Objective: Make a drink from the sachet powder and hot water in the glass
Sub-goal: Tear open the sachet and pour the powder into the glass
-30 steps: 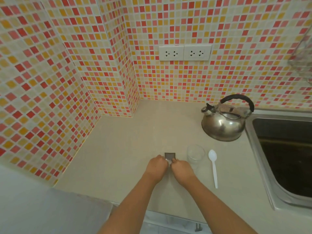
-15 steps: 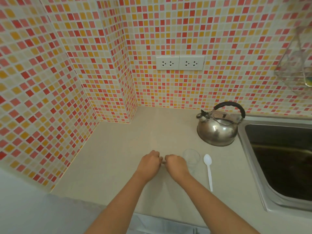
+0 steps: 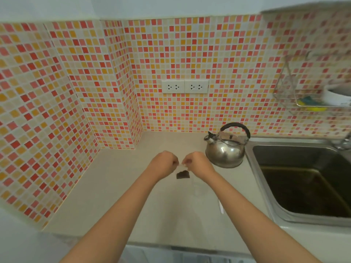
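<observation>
Above the counter, left hand and right hand pinch the dark sachet at its top, apparently tearing it; powder, kettle water and stirring all remain.

My bare arms and hands

My left hand and right hand wear nothing: no rings, watch or gloves. Both my forearms are uncovered right down to the frame's edge, no sleeves showing.

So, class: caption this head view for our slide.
Both hands pinch a sachet above the counter, beside a kettle.
</observation>
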Demonstrator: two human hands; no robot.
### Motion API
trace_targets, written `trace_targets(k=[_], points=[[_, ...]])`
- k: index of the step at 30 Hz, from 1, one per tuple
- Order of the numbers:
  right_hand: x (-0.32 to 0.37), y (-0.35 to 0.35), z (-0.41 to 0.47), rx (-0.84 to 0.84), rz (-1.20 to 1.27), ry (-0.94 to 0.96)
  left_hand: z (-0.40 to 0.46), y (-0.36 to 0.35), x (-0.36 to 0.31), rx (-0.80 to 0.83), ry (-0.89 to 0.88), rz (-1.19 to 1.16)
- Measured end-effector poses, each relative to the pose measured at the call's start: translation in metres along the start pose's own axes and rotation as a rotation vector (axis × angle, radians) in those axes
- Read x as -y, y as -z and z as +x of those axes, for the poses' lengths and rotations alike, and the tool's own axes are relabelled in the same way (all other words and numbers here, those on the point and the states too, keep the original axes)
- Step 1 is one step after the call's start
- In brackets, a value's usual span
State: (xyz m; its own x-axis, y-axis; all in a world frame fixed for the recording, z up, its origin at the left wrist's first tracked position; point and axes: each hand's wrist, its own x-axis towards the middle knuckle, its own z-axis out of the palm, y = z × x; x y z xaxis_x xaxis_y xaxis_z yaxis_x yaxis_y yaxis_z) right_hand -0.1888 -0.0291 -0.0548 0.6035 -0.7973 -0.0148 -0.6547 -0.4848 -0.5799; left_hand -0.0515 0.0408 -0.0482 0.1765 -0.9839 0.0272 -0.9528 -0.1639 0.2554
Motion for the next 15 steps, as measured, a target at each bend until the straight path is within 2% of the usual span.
trace_targets(k=[5,10,15], points=[[-0.018,0.029,-0.008,0.014,-0.057,-0.034,0.011,0.002,-0.039,0.084,-0.023,-0.074],[-0.037,0.042,-0.018,-0.019,-0.003,-0.138,0.019,-0.007,-0.065,0.223,0.136,-0.355],[-0.054,0.037,-0.034,-0.269,0.034,-0.318,0.021,-0.019,-0.079,0.258,0.295,-0.596]])
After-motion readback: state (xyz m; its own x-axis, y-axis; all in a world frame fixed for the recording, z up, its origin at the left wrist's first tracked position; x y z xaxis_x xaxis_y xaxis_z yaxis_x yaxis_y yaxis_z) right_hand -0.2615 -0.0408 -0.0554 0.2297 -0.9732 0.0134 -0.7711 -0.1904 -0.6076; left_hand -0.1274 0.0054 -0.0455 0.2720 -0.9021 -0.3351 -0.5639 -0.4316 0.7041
